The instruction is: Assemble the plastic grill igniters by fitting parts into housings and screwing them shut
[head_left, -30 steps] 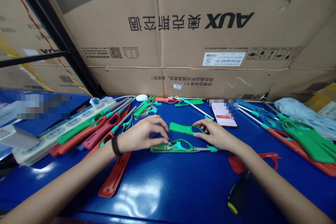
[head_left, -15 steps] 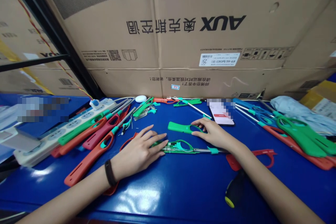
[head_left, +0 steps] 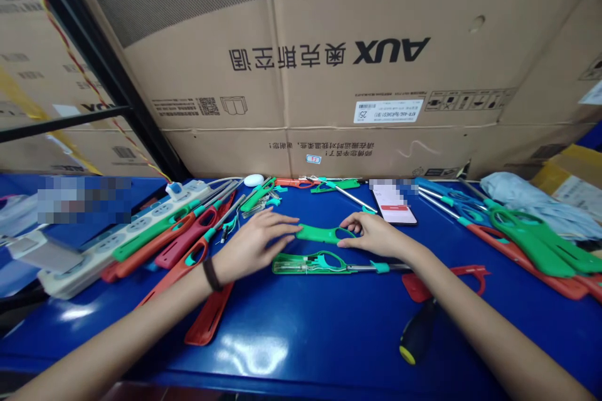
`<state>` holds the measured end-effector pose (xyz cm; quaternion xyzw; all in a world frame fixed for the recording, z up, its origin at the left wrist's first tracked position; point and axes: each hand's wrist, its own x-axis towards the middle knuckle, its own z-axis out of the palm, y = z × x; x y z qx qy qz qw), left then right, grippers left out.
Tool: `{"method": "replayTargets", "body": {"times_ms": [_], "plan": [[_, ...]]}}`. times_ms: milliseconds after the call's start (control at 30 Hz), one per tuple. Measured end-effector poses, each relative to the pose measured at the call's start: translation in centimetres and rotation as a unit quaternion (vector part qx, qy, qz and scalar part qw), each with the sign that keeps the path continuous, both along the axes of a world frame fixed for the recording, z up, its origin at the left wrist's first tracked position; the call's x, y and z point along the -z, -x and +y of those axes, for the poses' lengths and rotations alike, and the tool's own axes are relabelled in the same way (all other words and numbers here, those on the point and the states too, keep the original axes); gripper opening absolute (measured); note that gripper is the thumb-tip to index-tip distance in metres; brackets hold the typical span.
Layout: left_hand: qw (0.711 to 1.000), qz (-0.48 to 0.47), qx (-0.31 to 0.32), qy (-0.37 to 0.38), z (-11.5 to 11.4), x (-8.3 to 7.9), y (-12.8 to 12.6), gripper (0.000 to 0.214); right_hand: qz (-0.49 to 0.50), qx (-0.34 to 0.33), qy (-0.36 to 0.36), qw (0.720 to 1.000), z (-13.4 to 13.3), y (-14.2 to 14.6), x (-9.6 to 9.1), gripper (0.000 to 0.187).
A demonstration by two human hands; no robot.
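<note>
Lightly, left hand (head_left: 251, 245), right hand (head_left: 371, 235); green plastic handle (head_left: 320, 234) touched between them

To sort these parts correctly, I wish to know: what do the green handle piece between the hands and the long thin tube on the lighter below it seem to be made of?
The green handle piece looks like moulded plastic: matte, evenly coloured, with smooth rounded edges. The long tube looks like metal, probably steel, with a pale grey sheen; the exact metal cannot be told.
</note>
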<state>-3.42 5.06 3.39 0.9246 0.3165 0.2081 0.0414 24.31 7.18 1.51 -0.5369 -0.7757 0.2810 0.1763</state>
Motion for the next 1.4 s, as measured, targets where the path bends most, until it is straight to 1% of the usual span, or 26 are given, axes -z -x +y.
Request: {"method": "replayTargets", "body": {"times_ms": [67, 100, 167, 233, 333, 433, 533, 600, 633, 733, 900, 1100, 1167, 1200, 1267, 1333, 1400], "plan": [[0.998, -0.001, 0.032, 0.048, 1.1, -1.1, -0.2, 0.019, -0.004, 0.0, 0.007, 1.0, 0.1, 0.1, -0.1, 0.045], [0.997, 0.003, 0.047, 0.068, 1.3, -1.6, -0.3, 0.017, -0.006, 0.001, 0.005, 1.0, 0.1, 0.1, -0.1, 0.043], [0.993, 0.027, 0.068, 0.09, 0.9, -2.2, -0.3, 0.014, -0.007, 0.001, -0.011, 1.0, -0.1, 0.1, 0.1, 0.034], [0.992, 0.06, 0.076, 0.085, -0.2, -2.3, -0.1, 0.012, -0.004, 0.002, -0.034, 0.999, -0.3, 0.1, 0.4, 0.026], [0.993, 0.084, 0.068, 0.048, -2.0, -1.5, 0.6, 0.017, -0.001, 0.009, -0.069, 0.998, -0.9, 0.0, 0.5, 0.027], [0.995, 0.08, 0.058, 0.021, -3.0, -0.3, 1.5, 0.026, -0.003, 0.011, -0.119, 0.993, -2.2, 0.7, -0.1, 0.026], [0.997, 0.056, 0.044, 0.021, -3.3, 0.7, 1.9, 0.027, -0.003, -0.016, -0.165, 0.986, -4.4, 2.6, -1.2, 0.02], [0.998, 0.04, 0.038, 0.025, -3.4, 1.2, 1.9, 0.026, -0.014, -0.054, -0.191, 0.98, -6.0, 4.2, -1.7, 0.014], [0.999, 0.034, 0.036, 0.022, -3.5, 1.4, 1.9, 0.026, -0.027, -0.074, -0.203, 0.976, -6.7, 5.0, -1.8, 0.013], [0.999, 0.029, 0.025, -0.012, -3.8, 2.0, 1.7, 0.027, -0.082, -0.088, -0.227, 0.966, -7.9, 6.6, -1.3, 0.016], [0.996, 0.032, 0.017, -0.079, -4.3, 2.6, 1.5, 0.027, -0.109, -0.094, -0.246, 0.958, -8.2, 7.6, -0.1, 0.018], [0.992, 0.04, 0.03, -0.12, -4.4, 2.6, 1.3, 0.029, -0.126, -0.104, -0.237, 0.958, -7.9, 8.3, -0.2, 0.017], [0.993, 0.025, 0.027, -0.116, -4.3, 2.7, 1.2, 0.028, -0.123, -0.097, -0.232, 0.96, -7.9, 8.2, -0.3, 0.015], [0.994, 0.011, 0.022, -0.102, -4.2, 2.8, 1.2, 0.027, -0.119, -0.091, -0.231, 0.962, -7.9, 8.1, -0.3, 0.014], [0.998, -0.02, 0.007, -0.056, -4.0, 3.0, 1.2, 0.023, -0.107, -0.079, -0.231, 0.964, -8.0, 7.6, -0.2, 0.015], [0.999, -0.045, -0.005, -0.011, -3.9, 3.2, 1.2, 0.02, -0.094, -0.067, -0.238, 0.964, -8.2, 7.1, 0.1, 0.019], [0.998, -0.055, -0.011, 0.012, -3.8, 3.2, 1.2, 0.018, -0.082, -0.051, -0.25, 0.963, -8.6, 6.8, 0.5, 0.024]]}}
